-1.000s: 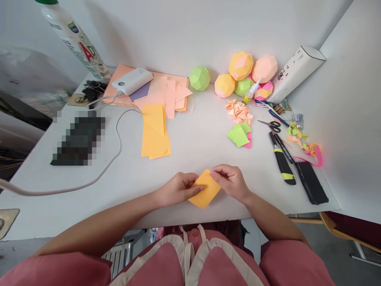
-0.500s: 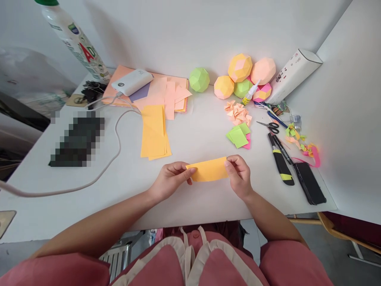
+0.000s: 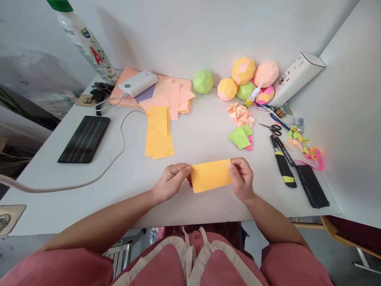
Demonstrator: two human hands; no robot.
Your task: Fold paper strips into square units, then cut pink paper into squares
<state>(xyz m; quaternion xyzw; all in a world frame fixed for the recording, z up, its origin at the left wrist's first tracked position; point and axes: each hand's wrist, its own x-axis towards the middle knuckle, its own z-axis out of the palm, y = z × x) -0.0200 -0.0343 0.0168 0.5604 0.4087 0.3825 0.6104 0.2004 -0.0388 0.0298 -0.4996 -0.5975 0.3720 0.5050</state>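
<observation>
A rectangular strip of yellow-orange paper [image 3: 211,176] is held up between my two hands, above the front of the desk. My left hand [image 3: 172,178] pinches its upper left corner between thumb and fingers. At the upper right corner, my right hand [image 3: 242,178] grips the paper the same way. The sheet's face is turned toward me, tilted slightly. Beyond my left hand lies a stack of similar yellow-orange strips [image 3: 157,133]. Green paper squares [image 3: 240,138] rest past my right hand, with pink paper under them.
Faceted paper balls [image 3: 243,70] sit at the back, near a small glue bottle [image 3: 253,95] and folded peach pieces [image 3: 240,115]. Scissors [image 3: 272,128], a cutter [image 3: 282,163] and a black case [image 3: 313,186] lie right. A phone [image 3: 85,139], cable and power bank [image 3: 139,83] occupy the left.
The yellow-orange paper has turned so more of its face shows, its lower edge now hanging lower. Both hands still hold its ends. The whole view has shifted slightly.
</observation>
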